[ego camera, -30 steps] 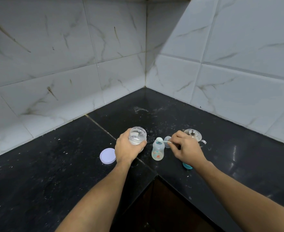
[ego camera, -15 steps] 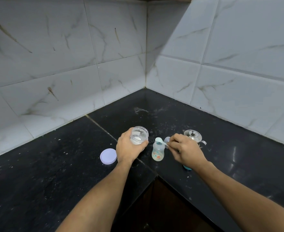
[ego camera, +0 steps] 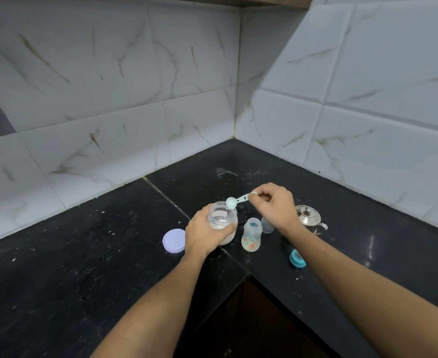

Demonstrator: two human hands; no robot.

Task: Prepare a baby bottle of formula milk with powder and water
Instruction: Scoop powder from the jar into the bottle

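the left hand (ego camera: 204, 235) grips a clear plastic jar of white powder (ego camera: 223, 222); the right hand (ego camera: 275, 205) pinches a pale plastic scoop (ego camera: 236, 200) over the jar's far rim, left of the open clear baby bottle (ego camera: 251, 235).

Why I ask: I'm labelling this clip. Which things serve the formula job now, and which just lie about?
In use: powder jar, held by the left hand; scoop, pinched by the right hand over it; open baby bottle.
Lying idle: lilac lid, clear cap, teal ring, steel pot.

A home kitchen: black stone counter (ego camera: 83, 254) cornered by marbled wall tiles (ego camera: 367, 112).
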